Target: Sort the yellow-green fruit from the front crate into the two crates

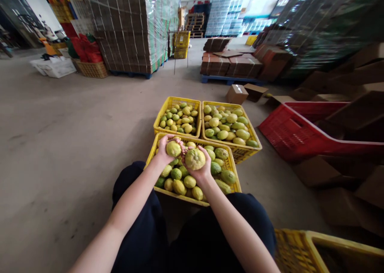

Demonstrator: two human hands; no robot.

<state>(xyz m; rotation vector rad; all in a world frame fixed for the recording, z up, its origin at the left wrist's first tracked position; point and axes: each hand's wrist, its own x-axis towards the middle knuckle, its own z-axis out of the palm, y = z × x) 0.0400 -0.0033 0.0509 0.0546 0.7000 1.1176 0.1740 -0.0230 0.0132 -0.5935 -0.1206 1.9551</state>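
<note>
My left hand is closed around a smaller yellow-green lemon. Beside it, my right hand grips a larger, bumpy lemon with its end turned toward me. Both fruits are held above the near yellow crate, which is full of yellow and green lemons. Some fruit in that crate is hidden beneath my hands. Touching its far side are two more yellow crates, the left one with smaller fruit and the right one with larger, longer fruit.
A red crate with cardboard inside stands to the right, among brown cartons. Another yellow crate is at the lower right. Farther back are flattened cardboard bundles on a blue pallet and a tall wrapped stack.
</note>
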